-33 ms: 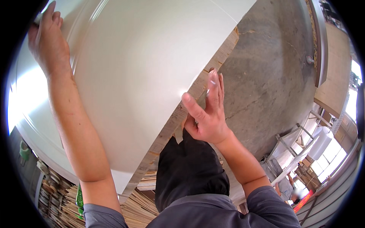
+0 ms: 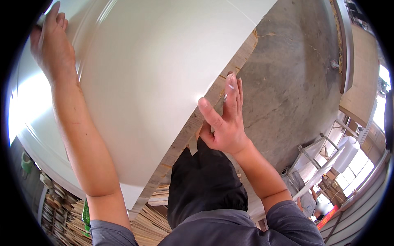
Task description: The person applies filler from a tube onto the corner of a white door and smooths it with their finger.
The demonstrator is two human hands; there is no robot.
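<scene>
A large white door panel [image 2: 143, 78] with moulded grooves spans the left and middle, its raw wooden edge [image 2: 179, 144] running diagonally before me. My left hand [image 2: 53, 51] reaches over the panel to the far upper left, fingers bent. A pale thing shows beside those fingers, cut off by the dark rim; I cannot make out its kind. At the wooden edge is my right hand [image 2: 227, 123], thumb and fingers apart, holding nothing. Its thumb tip lies by the panel's border and its longer fingers point away along the edge. Small white patches show on one finger.
Grey concrete floor [image 2: 287, 78] lies to the right. Beyond it are a brown board [image 2: 361, 74], a metal frame [image 2: 314, 158] and another person [image 2: 308, 203] at the lower right. Stacked wooden strips [image 2: 150, 225] sit below the panel, near a green object [image 2: 85, 215].
My right hand has shifted very slightly to the right along the panel's edge. My left hand and the panel look the same.
</scene>
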